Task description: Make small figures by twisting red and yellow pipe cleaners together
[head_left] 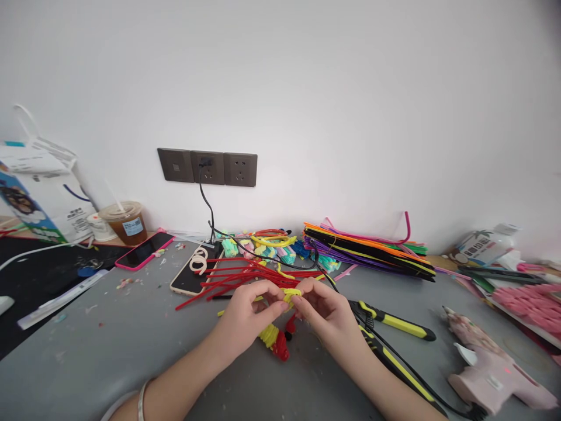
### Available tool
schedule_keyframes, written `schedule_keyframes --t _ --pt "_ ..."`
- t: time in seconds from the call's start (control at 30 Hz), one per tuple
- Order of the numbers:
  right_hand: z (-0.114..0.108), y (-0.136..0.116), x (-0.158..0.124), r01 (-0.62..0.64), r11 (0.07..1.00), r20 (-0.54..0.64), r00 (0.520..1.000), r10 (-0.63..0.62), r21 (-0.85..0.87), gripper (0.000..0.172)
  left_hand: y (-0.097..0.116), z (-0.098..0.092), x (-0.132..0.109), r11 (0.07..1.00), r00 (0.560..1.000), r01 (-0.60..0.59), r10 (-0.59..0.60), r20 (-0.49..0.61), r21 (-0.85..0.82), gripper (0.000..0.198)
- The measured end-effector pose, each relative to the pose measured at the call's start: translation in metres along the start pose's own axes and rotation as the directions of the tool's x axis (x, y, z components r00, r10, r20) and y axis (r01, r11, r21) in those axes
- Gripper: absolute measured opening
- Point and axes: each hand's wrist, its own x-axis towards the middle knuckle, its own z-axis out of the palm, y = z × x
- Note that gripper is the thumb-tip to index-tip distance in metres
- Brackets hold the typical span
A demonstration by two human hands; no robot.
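Observation:
Between my two hands is a small coiled yellow pipe cleaner [290, 294], pinched by the fingertips of both. My left hand [252, 313] grips its left side with thumb and fingers. From the right, my right hand [326, 310] pinches the same coil. Below them hangs or lies a yellow and red wound pipe-cleaner piece [274, 339]; I cannot tell whether it joins the coil. A small red and black bit [290, 325] shows beside it. Loose red pipe cleaners [245, 272] are spread just behind my hands.
Black and yellow pliers [401, 324] and a pink glue gun [491, 374] lie right. A pipe-cleaner bundle [368, 251] rests by the wall. Two phones [144, 251] and a drink cup [127, 222] stand left. A black cord [258, 254] crosses the table.

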Motion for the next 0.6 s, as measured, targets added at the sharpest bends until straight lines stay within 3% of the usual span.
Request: schedule_keyframes --t 0.4,0.6 --pt "-0.0013 0.0013 0.0029 -0.049 0.997 0.087 0.995 0.045 0.051 0.029 -0.0020 -0.0033 0.0024 0.862 0.972 0.194 -0.235 -0.030 -0.468 0.028" --pt "-0.0003 -0.0017 0.0039 -0.060 0.993 0.024 0.998 0.058 0.098 0.032 0.0027 -0.0037 0.0026 0.922 0.982 0.179 -0.190 0.003 -0.342 0.026"
